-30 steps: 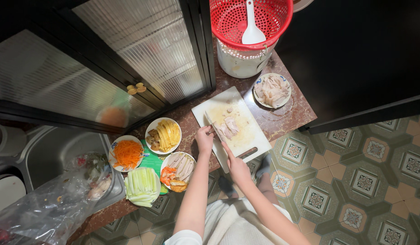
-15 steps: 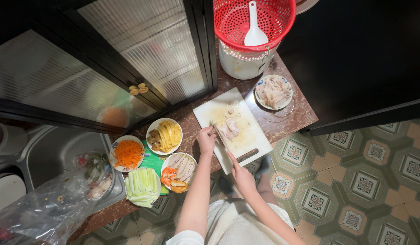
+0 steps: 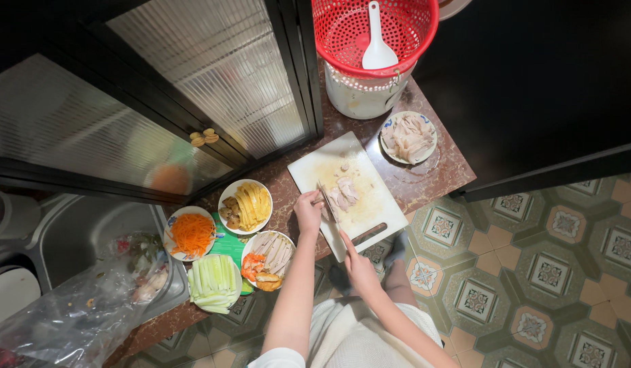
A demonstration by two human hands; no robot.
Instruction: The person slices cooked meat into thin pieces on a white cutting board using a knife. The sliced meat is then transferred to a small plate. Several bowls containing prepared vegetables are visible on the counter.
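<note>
From the head camera I look straight down at my white cutting board, which lies tilted on the speckled brown counter. On its middle sits a small heap of pale, pinkish-white sliced meat, with a few loose bits above it and a yellowish smear over the board.

My left hand rests curled at the board's near-left edge, fingertips touching the meat. My right hand is closed around the handle of a knife, whose blade stands against the left side of the heap. The handle is hidden inside my fist, and the blade is thin and hard to make out.

Beyond the board a plate of the same pale slices sits near a white pot topped by a red perforated basket holding a white spoon; the basket is cut off at the top edge.

To my left stand plates of yellow strips, grated carrot, cucumber sticks and mixed pale and orange strips. A crumpled clear plastic bag covers part of the steel sink; its contents are unclear.
</note>
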